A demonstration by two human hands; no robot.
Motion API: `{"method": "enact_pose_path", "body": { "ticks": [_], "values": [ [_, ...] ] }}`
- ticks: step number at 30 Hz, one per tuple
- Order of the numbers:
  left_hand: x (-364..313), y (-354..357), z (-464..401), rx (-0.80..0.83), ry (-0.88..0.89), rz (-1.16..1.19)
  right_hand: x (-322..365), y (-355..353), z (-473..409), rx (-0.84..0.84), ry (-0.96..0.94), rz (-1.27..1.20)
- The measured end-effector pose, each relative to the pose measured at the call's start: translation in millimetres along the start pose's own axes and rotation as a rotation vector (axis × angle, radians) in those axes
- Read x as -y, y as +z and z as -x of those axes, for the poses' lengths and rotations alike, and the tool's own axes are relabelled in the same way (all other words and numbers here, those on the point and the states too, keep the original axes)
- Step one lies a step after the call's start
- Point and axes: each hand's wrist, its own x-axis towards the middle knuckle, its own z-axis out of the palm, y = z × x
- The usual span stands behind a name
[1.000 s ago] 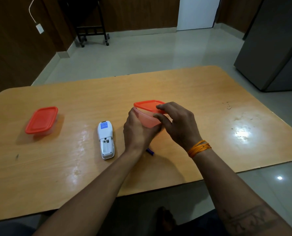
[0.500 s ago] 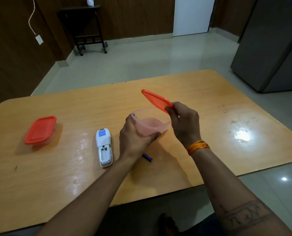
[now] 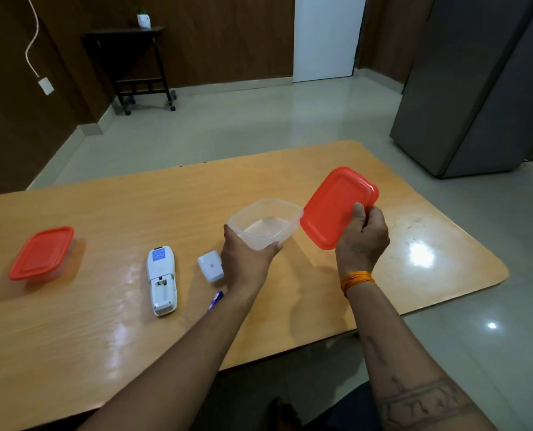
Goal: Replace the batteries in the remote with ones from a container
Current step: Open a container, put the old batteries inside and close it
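My left hand (image 3: 246,259) grips a clear plastic container (image 3: 265,222) by its near corner, above the table; it looks empty inside. To its right, my right hand (image 3: 363,241) holds the container's red lid (image 3: 333,206) by its near edge, tilted up and apart from the container. A white remote (image 3: 162,279) lies face down on the table with its battery bay uncovered. Its white battery cover (image 3: 210,265) lies just to the right of it. A purple battery (image 3: 215,300) peeks out beside my left wrist. A second container with a red lid (image 3: 41,252) sits closed at the far left.
The wooden table (image 3: 103,331) has a rounded right edge and a near edge close to my body. Beyond it are a tiled floor, a dark cabinet (image 3: 476,88) at the right and a small black stand (image 3: 140,66) against the back wall.
My right hand has lifted the red lid off the clear container and swung it away to the right. The left hand keeps hold of the container, and the battery cover has come into view.
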Motion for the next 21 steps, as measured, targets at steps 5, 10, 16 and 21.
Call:
{"method": "enact_pose_path", "body": {
  "ticks": [5, 10, 16, 21],
  "values": [
    [-7, 16, 1, -0.025, -0.022, 0.004, -14, -21, -8, 0.033, 0.111, 0.085],
    [-8, 18, 0, -0.015, -0.054, -0.037, -21, -25, -8, 0.137, 0.197, 0.2],
    [-7, 13, 4, -0.008, -0.061, -0.031, -22, -27, -5, 0.285, 0.175, 0.365],
    [-4, 4, 17, -0.039, 0.023, 0.001, -16, -29, 3, 0.35, 0.097, 0.569]
  ]
}}
